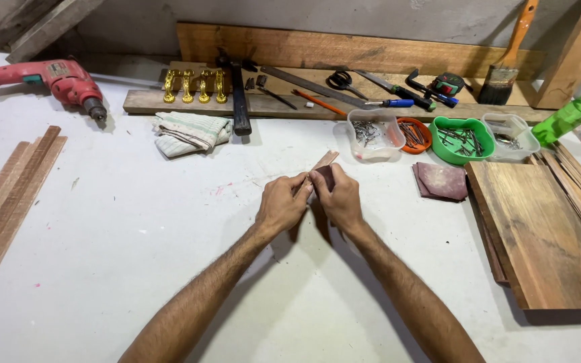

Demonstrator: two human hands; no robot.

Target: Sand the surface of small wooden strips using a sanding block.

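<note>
Head view. Both hands are meeting above the middle of the white worktable (pixel 122 255). The left hand (pixel 281 204) is gripping the near end of a thin wooden strip (pixel 324 160), fingers curled tight around it; the strip is angling up and away toward the containers. The right hand (pixel 339 198) is pinching a folded piece of dark sandpaper (pixel 326 176) against the strip, fingers closed on it. Judgement: the sanding of the strip's edge is under way; the next stroke is calling for steady pressure along the strip while the left hand is keeping it from flexing.

Edges and room. Open tabletop is lying to the left of and below the hands. More sandpaper sheets (pixel 441 180) are lying near on the right, just beside a stack of wooden boards (pixel 539 228). Beyond the strip's tip, well within a long stroke's reach, a clear tub of nails (pixel 374 132), an orange dish (pixel 417 134) and a green bowl (pixel 464 138) are sitting. A folded cloth (pixel 189 132), a hammer (pixel 239 101) and a red drill (pixel 55 79) are lying well apart at the far left; long battens (pixel 5 202) are lying along the left edge.
</note>
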